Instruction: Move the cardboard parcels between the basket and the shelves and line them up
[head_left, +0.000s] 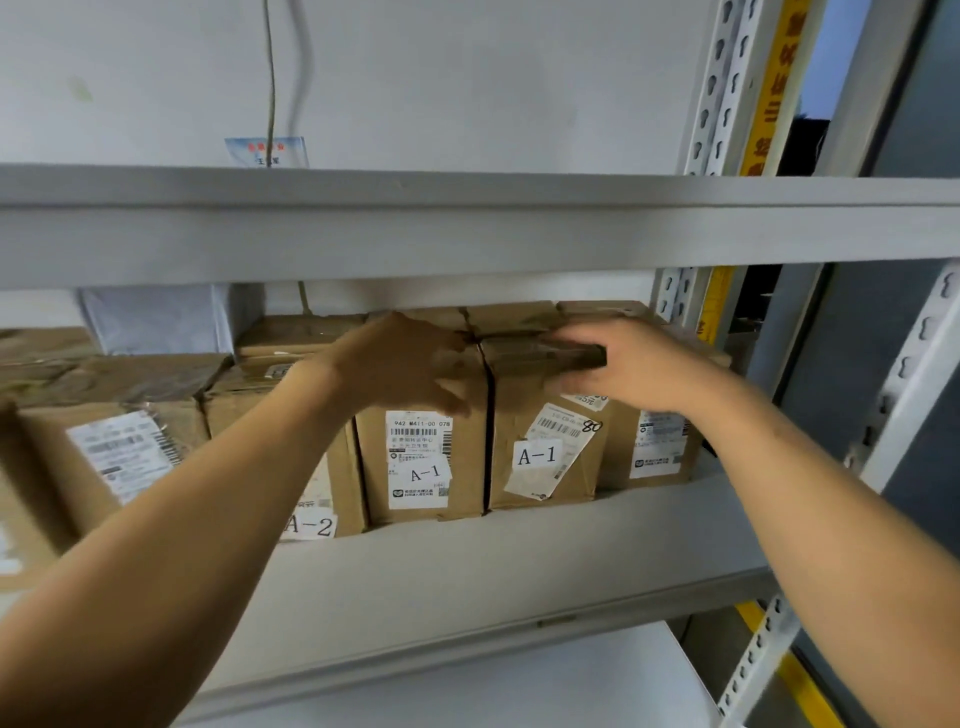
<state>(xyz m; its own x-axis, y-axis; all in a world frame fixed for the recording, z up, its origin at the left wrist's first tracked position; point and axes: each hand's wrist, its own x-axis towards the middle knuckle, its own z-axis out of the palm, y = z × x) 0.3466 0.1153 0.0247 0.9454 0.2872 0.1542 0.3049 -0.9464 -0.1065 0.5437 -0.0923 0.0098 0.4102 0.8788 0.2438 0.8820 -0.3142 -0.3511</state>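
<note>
Several brown cardboard parcels stand in a row on the grey middle shelf (467, 577). Two of them carry white A-1 labels. My left hand (410, 364) grips the top front edge of the left A-1 parcel (423, 499), with the thumb down on its front face. My right hand (644, 364) grips the top front edge of the right A-1 parcel (545, 467), where a dark strip runs between fingers and thumb. The two parcels stand side by side with a narrow dark gap between them. No basket is in view.
An A-2 parcel (311, 525) stands left of my left arm, with more parcels (119, 452) beyond it. Another parcel (657, 447) sits at the row's right end. The upper shelf board (467, 234) hangs close above. Slotted uprights (909, 395) stand on the right, and a white bag (156, 317) lies behind.
</note>
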